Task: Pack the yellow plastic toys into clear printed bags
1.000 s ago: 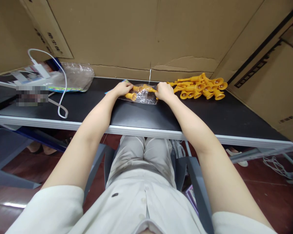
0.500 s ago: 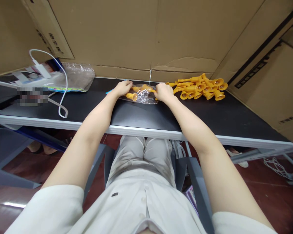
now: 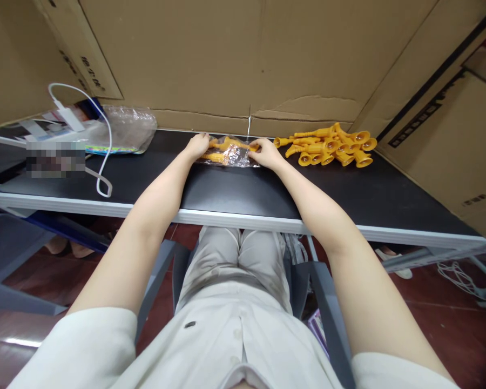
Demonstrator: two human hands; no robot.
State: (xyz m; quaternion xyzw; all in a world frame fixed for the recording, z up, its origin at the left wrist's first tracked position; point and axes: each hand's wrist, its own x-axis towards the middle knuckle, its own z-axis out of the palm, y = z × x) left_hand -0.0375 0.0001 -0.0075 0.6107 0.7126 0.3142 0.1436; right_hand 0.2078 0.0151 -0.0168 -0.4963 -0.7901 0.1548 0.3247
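A clear plastic bag (image 3: 238, 156) lies on the black tabletop between my hands, with a few yellow-orange horn-shaped plastic pieces (image 3: 217, 158) inside it. My left hand (image 3: 197, 147) is closed on the bag's left end, fingers partly hidden. At the right end, my right hand (image 3: 266, 153) pinches the film with thumb and fingers beside the tip of one piece. Just right of that hand lies a pile of loose yellow horn-shaped pieces (image 3: 332, 145), their flared ends mostly toward the right and front.
Cardboard walls (image 3: 210, 59) enclose the table (image 3: 243, 195) at the back and right. On the left are a white cable (image 3: 110, 135), a clear bag with a colourful edge (image 3: 132, 129) and a blurred-out item (image 3: 55, 160). The table has a pale metal front edge (image 3: 243, 219).
My left hand has shifted slightly left with the bag's end. My right hand has moved a little left and its fingers have changed from a fist to a pinch. The bag lies flatter.
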